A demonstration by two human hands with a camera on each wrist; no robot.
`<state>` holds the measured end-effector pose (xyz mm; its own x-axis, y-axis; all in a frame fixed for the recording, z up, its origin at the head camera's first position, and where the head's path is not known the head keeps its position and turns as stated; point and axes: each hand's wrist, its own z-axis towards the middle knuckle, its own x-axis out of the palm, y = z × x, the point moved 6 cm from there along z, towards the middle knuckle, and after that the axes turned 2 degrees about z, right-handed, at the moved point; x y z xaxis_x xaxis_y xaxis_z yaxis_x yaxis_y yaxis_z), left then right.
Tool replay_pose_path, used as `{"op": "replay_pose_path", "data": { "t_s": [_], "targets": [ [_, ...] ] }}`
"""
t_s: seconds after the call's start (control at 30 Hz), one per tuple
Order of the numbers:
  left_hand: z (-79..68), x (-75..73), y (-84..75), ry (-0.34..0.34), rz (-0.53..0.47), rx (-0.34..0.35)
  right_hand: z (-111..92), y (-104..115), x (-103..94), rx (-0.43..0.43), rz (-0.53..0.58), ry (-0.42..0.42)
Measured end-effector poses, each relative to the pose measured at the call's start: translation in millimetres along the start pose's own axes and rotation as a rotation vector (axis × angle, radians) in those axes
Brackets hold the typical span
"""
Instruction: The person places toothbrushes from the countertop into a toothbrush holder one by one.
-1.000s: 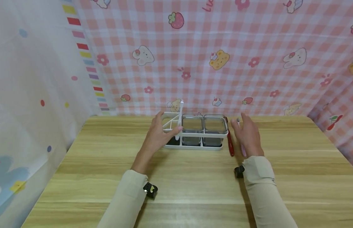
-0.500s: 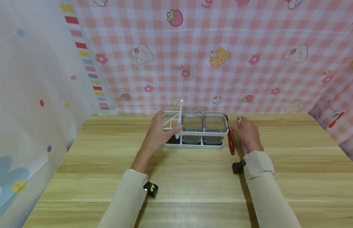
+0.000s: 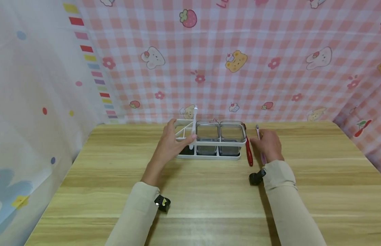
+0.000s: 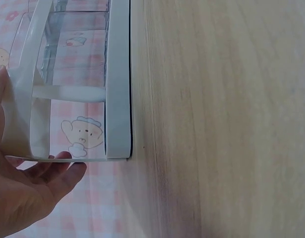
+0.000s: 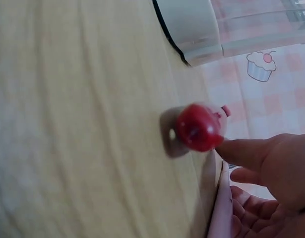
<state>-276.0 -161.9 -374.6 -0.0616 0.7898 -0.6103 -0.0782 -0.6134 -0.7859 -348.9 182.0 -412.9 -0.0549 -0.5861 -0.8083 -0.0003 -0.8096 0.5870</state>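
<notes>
My left hand grips the left end of a white rack, thumb on the front rail and fingers behind, as the left wrist view shows. A white stick like a toothbrush leans upright in its left compartment, by the thumb. Two clear cups fill the other compartments. My right hand is low over a lilac toothbrush lying on the table, thumb and fingers apart on either side. Beside it lies a red-handled tool; its round red end overlaps the thumb tip in the right wrist view.
The wooden table reaches back to a pink checked cloth hung behind it. The rack and both handled things lie near that back edge. A white patterned cloth hangs on the left.
My right hand has lowered over the lilac toothbrush, its fingers bending in and the thumb coming nearer the red handle. My left hand keeps its grip on the rack.
</notes>
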Motion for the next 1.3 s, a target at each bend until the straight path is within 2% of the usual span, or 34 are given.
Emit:
{"op": "replay_pose_path", "data": {
  "t_s": [0.3,0.5,0.63,0.8,0.93,1.1,1.3],
  "targets": [
    [1.8,-3.8,-0.9,0.002,0.002,0.002,3.2,-2.0,-9.4,-0.004,-0.013,0.002],
    [3.1,-5.6,-1.9,-0.001,-0.006,0.013,4.2,-10.1,-15.3,0.072,0.038,-0.017],
    [3.7,-5.0,-2.7,0.003,-0.014,0.020,3.6,-18.3,-16.2,0.153,0.148,-0.030],
    [3.1,-4.1,-4.1,0.008,-0.021,0.022,1.6,-29.2,-13.9,0.279,0.454,-0.009],
    [1.0,-2.9,-2.9,0.006,-0.029,0.015,-0.8,-33.7,-12.0,0.334,0.630,-0.002],
    [-1.1,-0.5,-0.1,0.012,-0.030,0.011,-2.5,-36.5,-10.1,0.358,0.739,-0.013],
    [-0.4,-0.9,0.7,0.007,-0.020,0.014,-3.6,-34.3,-14.8,0.382,0.757,-0.041]
  ]
}}
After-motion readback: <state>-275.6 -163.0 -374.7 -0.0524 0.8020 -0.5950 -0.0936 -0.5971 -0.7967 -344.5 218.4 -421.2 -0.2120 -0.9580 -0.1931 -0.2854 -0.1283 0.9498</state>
